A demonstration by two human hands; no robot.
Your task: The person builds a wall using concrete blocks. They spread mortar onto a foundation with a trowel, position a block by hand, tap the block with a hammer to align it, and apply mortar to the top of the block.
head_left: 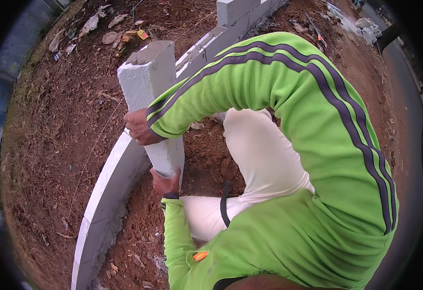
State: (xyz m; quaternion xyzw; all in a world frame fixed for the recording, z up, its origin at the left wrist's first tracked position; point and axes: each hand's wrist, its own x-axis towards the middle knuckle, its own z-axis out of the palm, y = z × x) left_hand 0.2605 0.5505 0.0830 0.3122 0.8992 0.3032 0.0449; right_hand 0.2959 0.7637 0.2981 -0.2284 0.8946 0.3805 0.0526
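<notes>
A long white building block (146, 89) stands over a low curved wall (106, 181) of the same pale blocks. Grey mortar (148, 53) coats its far end face. My right hand (141, 126) reaches across and wraps around the block's left side at mid-length. At its near lower end, my left hand (166, 182) is closed on the block, with the thumb along the near face. Whether the block's underside touches the wall is hidden from here.
Beyond my arm the wall (216, 41) continues, with another block (233, 10) on top. Reddish soil (57, 145) lies on both sides. Litter (124, 36) is scattered at the far left. A long thin tool (316, 31) lies on the ground; a road (407, 106) runs along the right.
</notes>
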